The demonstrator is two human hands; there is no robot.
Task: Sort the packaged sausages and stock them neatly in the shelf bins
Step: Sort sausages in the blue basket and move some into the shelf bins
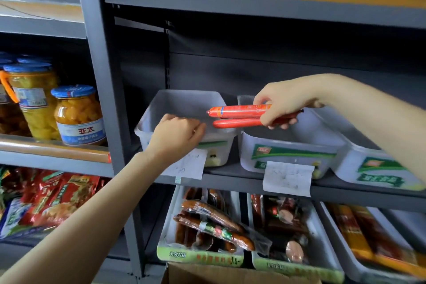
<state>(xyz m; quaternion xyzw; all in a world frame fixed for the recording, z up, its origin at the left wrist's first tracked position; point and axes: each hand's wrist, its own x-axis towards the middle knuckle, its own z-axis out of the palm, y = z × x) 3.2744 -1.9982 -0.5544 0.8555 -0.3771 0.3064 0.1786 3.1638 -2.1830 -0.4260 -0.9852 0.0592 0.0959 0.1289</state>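
Observation:
My right hand point(282, 105) grips two red-orange packaged sausages point(237, 116), held level with their free ends pointing left over the gap between two bins. My left hand point(176, 135) rests on the front rim of the left translucent bin point(184, 101), fingers curled over its edge. That bin looks empty inside. Beside it on the same grey shelf stand a middle bin point(285, 152) and a right bin point(378, 168), both with green labels.
Paper price tags point(288, 178) hang from the shelf edge. Below, lower bins point(202, 256) hold several dark vacuum-packed sausages. Jars of canned fruit point(78, 115) stand on the left shelf, red snack bags point(50, 196) beneath. A cardboard box point(230, 275) sits at the bottom.

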